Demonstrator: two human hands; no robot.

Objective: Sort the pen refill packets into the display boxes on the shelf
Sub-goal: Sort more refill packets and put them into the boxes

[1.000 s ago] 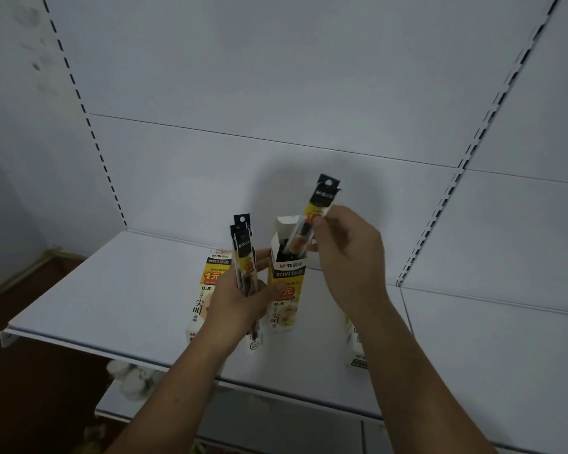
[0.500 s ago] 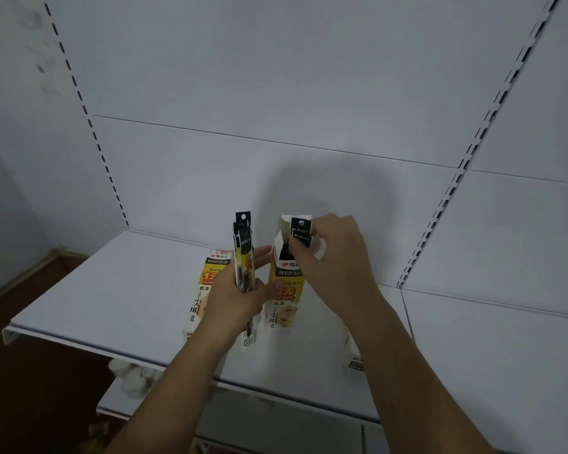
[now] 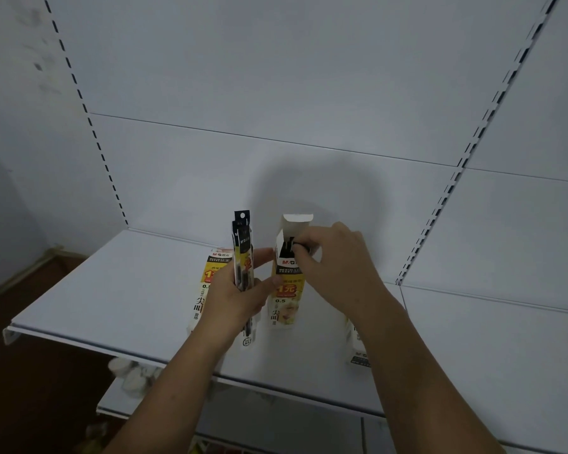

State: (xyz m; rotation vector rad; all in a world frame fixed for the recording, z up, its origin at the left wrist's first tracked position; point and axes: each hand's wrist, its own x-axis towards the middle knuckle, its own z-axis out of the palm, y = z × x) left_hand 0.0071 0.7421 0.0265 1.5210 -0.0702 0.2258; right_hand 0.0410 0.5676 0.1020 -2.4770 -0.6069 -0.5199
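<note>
My left hand [image 3: 235, 298] grips a bundle of pen refill packets [image 3: 242, 253] upright, black tops up, over the shelf. To its right stands the middle display box [image 3: 286, 296], yellow and white, its top flap raised. My right hand [image 3: 333, 267] is at that box's mouth, fingertips pinching the black top of a refill packet [image 3: 291, 245] sunk almost fully inside. A second display box [image 3: 207, 283] stands behind my left hand, partly hidden. A third box [image 3: 358, 348] shows under my right forearm.
The white shelf [image 3: 112, 290] has a front lip at the near edge and a slotted back panel [image 3: 309, 93] behind. A lower shelf [image 3: 276, 417] with pale round objects [image 3: 132, 375] lies below. An adjoining shelf section [image 3: 505, 339] extends right.
My right hand has lowered the single packet from above the middle box down into it, until only its black top shows. My left hand holds its bundle nearly still.
</note>
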